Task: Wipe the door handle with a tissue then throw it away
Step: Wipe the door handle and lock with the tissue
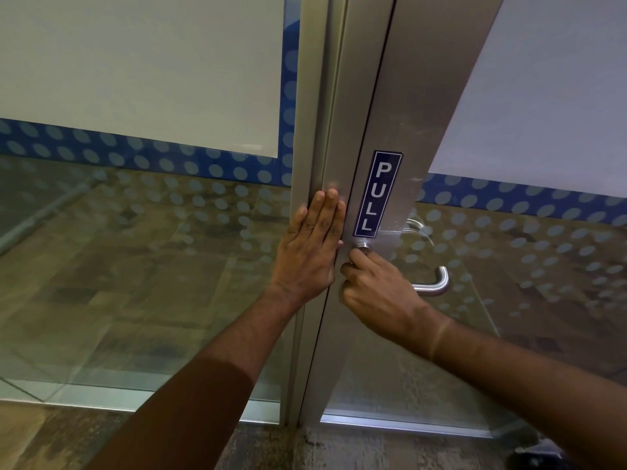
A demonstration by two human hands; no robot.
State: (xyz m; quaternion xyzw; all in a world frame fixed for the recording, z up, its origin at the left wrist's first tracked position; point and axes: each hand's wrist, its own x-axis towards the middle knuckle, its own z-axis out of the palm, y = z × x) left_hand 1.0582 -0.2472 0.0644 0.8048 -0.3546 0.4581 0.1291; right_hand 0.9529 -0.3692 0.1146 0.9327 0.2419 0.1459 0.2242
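A brushed-metal door handle (436, 283) sticks out of the aluminium door stile (403, 106), below a blue PULL sticker (376, 195). My right hand (376, 293) is curled over the handle's inner part next to its round base (363, 245), hiding most of the lever. Only the bent outer end shows. No tissue is visible in either hand. My left hand (310, 245) lies flat with fingers together against the fixed door frame (312, 96), just left of the door's edge.
A fixed glass panel (135, 232) with a blue dotted band fills the left. The door's own glass (526, 249) is to the right, and a second handle (419, 225) shows through it. A tiled floor (305, 449) lies below.
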